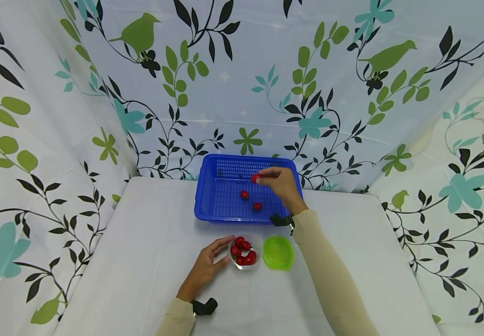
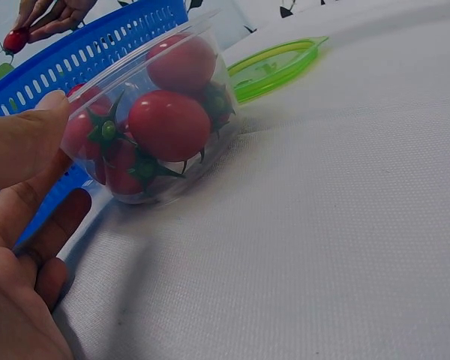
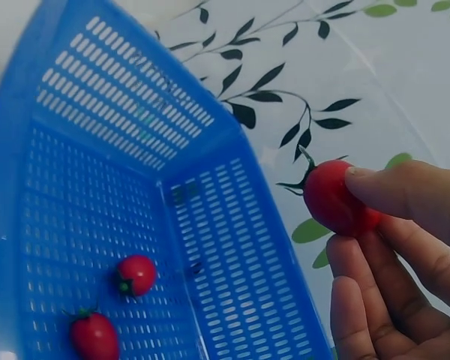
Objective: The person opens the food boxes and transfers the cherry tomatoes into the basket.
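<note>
My right hand [image 1: 281,184] pinches a red cherry tomato [image 3: 336,196] with a green stem between thumb and fingers, above the blue basket [image 1: 208,216]. Inside that basket lie two more cherry tomatoes, one nearer the middle [image 1: 244,194] and one nearer the front [image 1: 257,206]. On the table, my left hand [image 1: 206,266] rests against the left side of a clear plastic container [image 2: 210,37], its thumb and fingers touching the wall. Several cherry tomatoes [image 2: 169,126] fill the container, some with green stems.
A green lid [image 1: 278,253] lies on the white table [image 1: 153,261], just right of the container. The basket stands at the table's back edge, before a printed curtain [image 1: 242,84] with leaves and birds. Curtains also hang at both sides.
</note>
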Tool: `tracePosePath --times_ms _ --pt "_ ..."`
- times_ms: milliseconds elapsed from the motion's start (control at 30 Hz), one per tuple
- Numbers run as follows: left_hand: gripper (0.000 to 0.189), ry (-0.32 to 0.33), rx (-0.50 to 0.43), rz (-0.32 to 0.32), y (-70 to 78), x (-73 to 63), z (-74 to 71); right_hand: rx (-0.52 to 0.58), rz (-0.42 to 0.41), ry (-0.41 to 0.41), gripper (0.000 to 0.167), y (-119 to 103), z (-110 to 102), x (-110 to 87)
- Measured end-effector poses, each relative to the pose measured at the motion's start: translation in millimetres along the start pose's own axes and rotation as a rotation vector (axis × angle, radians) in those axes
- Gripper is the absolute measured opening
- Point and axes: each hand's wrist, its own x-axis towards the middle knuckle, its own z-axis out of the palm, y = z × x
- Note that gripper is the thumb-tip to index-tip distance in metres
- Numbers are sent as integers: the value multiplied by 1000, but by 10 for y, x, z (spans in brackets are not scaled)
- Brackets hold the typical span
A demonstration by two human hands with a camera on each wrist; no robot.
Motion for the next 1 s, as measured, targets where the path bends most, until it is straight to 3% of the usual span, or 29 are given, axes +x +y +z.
tracePosePath --times_ms 667,1000 --pt "55 1 -21 -37 32 -12 10 -86 90 -104 24 131 -59 429" --pt "54 -1 -28 -29 7 -4 1 -73 168 -172 24 203 -69 635"
